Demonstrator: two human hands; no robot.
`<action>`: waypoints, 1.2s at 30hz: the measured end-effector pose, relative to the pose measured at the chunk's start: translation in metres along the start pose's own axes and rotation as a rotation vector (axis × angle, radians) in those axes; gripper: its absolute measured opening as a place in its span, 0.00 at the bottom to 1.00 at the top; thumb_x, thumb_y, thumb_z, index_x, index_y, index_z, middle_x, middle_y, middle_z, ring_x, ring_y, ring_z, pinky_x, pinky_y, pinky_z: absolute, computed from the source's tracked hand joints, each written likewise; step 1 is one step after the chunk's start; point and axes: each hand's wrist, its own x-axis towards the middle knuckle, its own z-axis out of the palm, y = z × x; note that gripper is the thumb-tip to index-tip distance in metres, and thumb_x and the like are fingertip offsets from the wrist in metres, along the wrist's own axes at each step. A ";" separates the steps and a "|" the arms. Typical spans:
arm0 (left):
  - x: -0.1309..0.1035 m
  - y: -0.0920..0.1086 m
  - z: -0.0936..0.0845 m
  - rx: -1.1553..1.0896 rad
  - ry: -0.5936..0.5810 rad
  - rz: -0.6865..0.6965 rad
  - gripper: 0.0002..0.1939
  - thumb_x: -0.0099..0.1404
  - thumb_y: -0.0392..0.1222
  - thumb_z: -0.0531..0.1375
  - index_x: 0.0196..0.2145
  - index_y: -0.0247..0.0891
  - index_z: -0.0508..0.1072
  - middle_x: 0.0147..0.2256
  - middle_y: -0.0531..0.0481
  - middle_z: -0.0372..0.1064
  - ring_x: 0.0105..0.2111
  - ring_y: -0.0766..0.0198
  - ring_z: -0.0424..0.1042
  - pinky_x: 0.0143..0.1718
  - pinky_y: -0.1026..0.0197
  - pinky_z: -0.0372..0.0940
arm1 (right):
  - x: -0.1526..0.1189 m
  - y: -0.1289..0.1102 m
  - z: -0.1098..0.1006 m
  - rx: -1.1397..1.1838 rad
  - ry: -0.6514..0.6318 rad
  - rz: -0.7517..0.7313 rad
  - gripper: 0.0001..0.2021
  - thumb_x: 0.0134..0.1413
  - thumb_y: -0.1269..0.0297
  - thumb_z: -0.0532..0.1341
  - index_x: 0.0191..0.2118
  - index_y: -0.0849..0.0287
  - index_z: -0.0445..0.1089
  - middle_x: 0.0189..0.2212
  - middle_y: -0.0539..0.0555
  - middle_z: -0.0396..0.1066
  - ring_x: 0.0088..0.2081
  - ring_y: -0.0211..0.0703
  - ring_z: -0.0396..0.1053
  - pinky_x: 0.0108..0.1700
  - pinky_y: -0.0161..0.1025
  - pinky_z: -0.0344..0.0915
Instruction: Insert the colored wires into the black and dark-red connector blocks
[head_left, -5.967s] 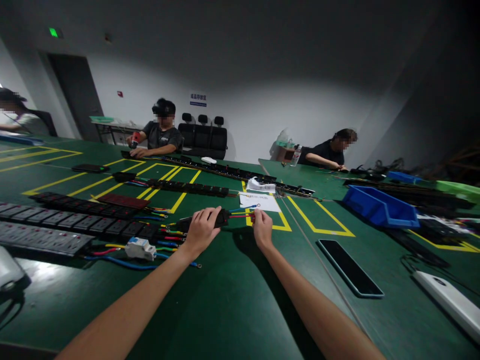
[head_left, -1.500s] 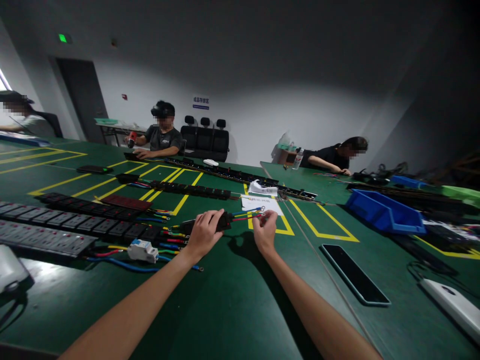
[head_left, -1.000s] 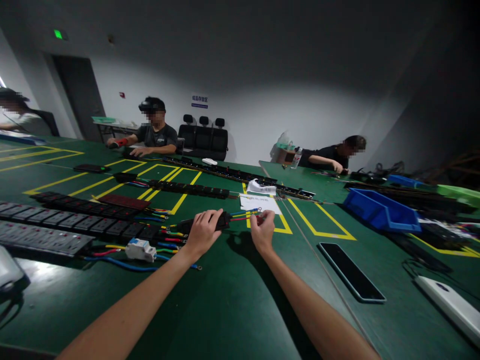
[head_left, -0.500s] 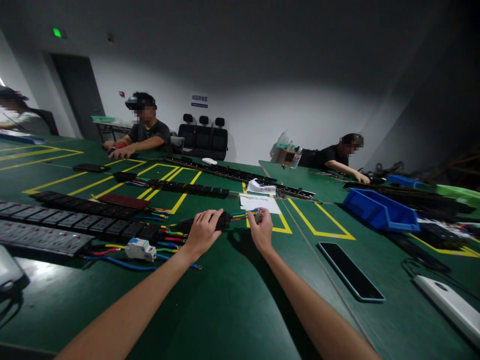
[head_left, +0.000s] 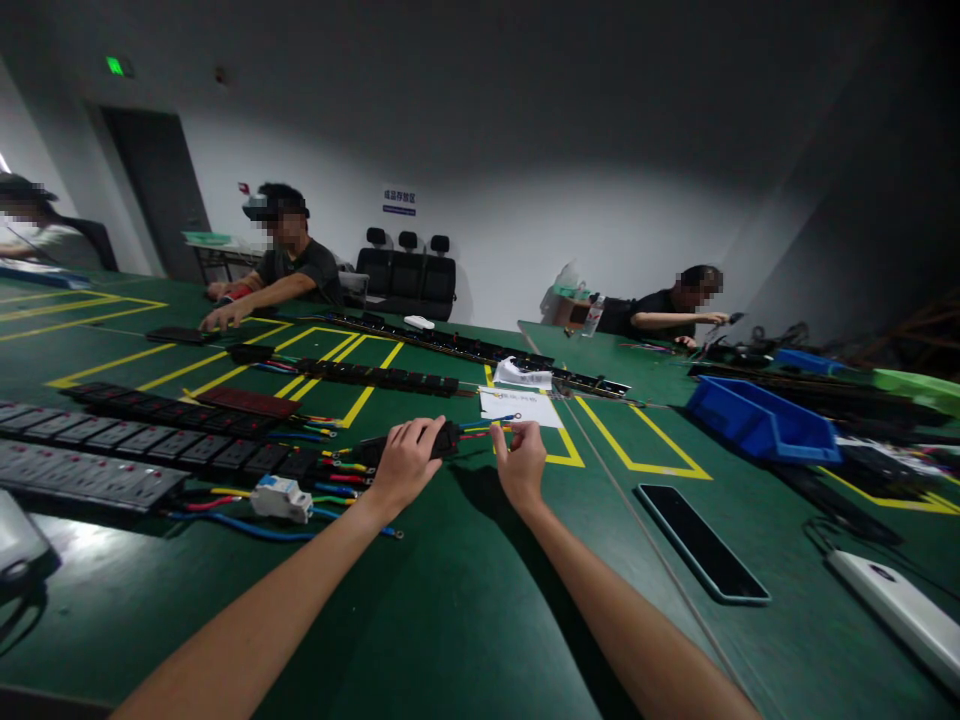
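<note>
My left hand [head_left: 409, 458] is closed over a black socket-like block [head_left: 448, 440] on the green table, fingers wrapped over its top. A blue wire [head_left: 486, 423] with a ring terminal runs from the block's right end and lies above my right hand, outside its grip. Below it a red wire [head_left: 474, 435] leads toward my right thumb and fingertips. My right hand [head_left: 523, 462] is closed in a pinch at the end of that wire; the tip is hidden. Left of my left hand lie black power strips [head_left: 210, 450] with coloured wire ends and a white breaker [head_left: 281, 498].
A white paper [head_left: 521, 405] lies just behind the wires. At right are a phone [head_left: 701, 542], a blue bin [head_left: 761, 420] and a white power-bank-like device [head_left: 896, 615]. Co-workers sit at the far left and right. Yellow tape outlines [head_left: 637, 440] mark the table.
My right hand's grip has changed: the blue wire now sticks out free above it. My left hand stays on the block. Co-workers' arms have moved, one lifting an object.
</note>
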 end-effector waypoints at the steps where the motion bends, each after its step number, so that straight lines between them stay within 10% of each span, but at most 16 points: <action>1: 0.000 0.000 0.000 -0.004 0.005 0.004 0.34 0.60 0.30 0.63 0.62 0.38 0.61 0.52 0.41 0.68 0.53 0.49 0.69 0.55 0.45 0.63 | 0.000 0.000 0.000 0.004 -0.004 -0.001 0.16 0.59 0.48 0.61 0.36 0.57 0.63 0.25 0.44 0.57 0.25 0.39 0.55 0.31 0.38 0.53; 26: -0.002 -0.003 0.001 -0.023 0.034 0.014 0.35 0.60 0.32 0.63 0.63 0.39 0.61 0.52 0.41 0.69 0.53 0.48 0.69 0.54 0.46 0.63 | 0.008 0.005 0.000 0.043 0.056 0.094 0.22 0.61 0.46 0.57 0.45 0.62 0.70 0.41 0.60 0.67 0.38 0.47 0.66 0.45 0.45 0.64; 36: -0.001 -0.002 -0.001 -0.024 0.016 0.019 0.34 0.59 0.31 0.63 0.63 0.39 0.62 0.51 0.42 0.69 0.52 0.49 0.69 0.53 0.46 0.63 | 0.008 0.004 -0.002 0.071 0.107 0.119 0.18 0.55 0.52 0.64 0.45 0.59 0.66 0.37 0.54 0.66 0.30 0.41 0.63 0.34 0.39 0.64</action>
